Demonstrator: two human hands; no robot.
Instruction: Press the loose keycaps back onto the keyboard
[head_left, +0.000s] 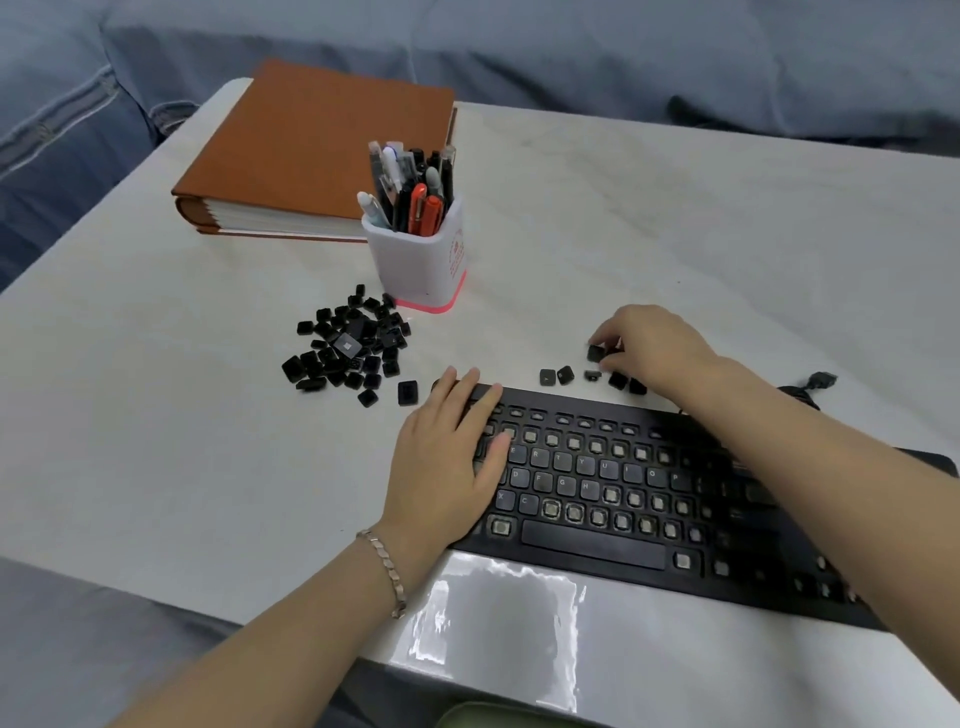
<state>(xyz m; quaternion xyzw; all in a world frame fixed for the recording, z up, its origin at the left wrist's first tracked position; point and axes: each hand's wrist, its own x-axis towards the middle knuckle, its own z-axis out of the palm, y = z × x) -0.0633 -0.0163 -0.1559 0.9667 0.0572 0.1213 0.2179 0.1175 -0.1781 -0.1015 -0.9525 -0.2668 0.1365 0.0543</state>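
Observation:
A black keyboard (613, 488) lies on the white table, many of its key sockets bare, some letter keys in place. My left hand (447, 457) rests flat on the keyboard's left end, fingers straight. Beyond the keyboard's far edge my right hand (649, 348) pinches a black keycap (595, 354) with its fingertips. A short row of loose keycaps (556, 375) lies on the table just below that hand. A large pile of black keycaps (349, 345) sits to the left, in front of the pen holder.
A white pen holder (422, 260) full of pens stands behind the pile. A brown binder (311, 150) lies at the back left. The keyboard's cable and plug (821, 380) trail at the right. A glossy plastic sheet (498, 623) lies at the table's near edge.

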